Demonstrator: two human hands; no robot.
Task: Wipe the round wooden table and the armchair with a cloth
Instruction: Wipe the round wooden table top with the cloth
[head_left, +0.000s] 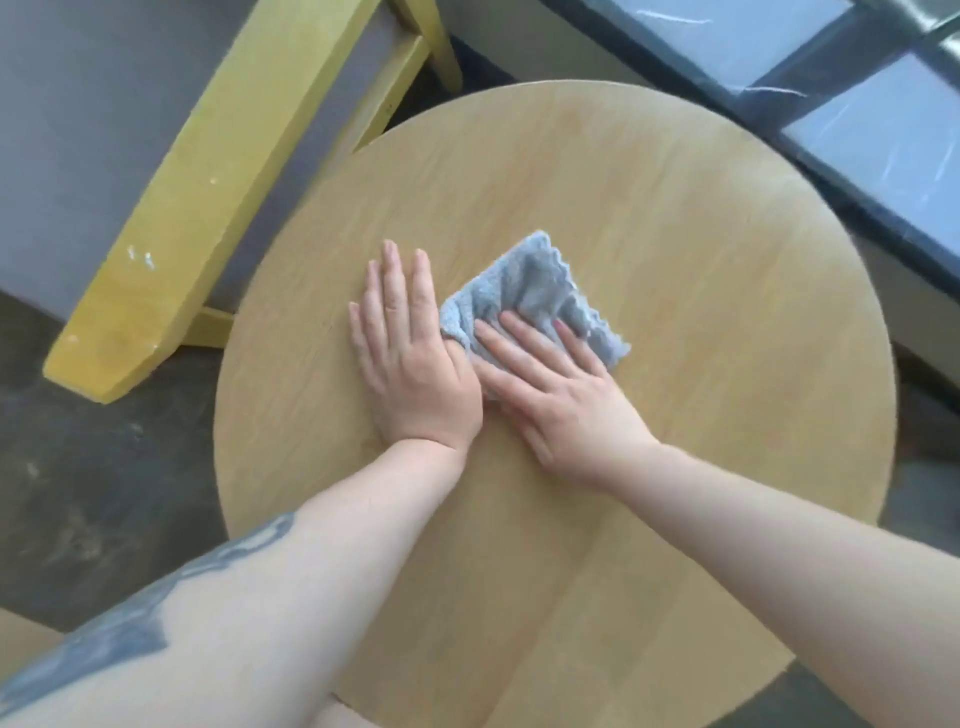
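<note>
The round wooden table (675, 218) fills the middle of the head view. A folded light blue cloth (535, 291) lies near its centre. My right hand (561, 395) lies flat on the cloth's near part, fingers straight and spread, pressing it to the tabletop. My left hand (410, 353) rests flat on the bare wood right beside the cloth, fingers straight, its thumb side touching the cloth's left edge. The armchair (197, 192) stands at the upper left, with a yellow wooden armrest and a grey cushion.
A dark floor (104, 493) surrounds the table on the left. A low window with dark frames (852, 156) runs along the upper right, close behind the table's far edge. The armchair's armrest tip nearly reaches the table's left rim.
</note>
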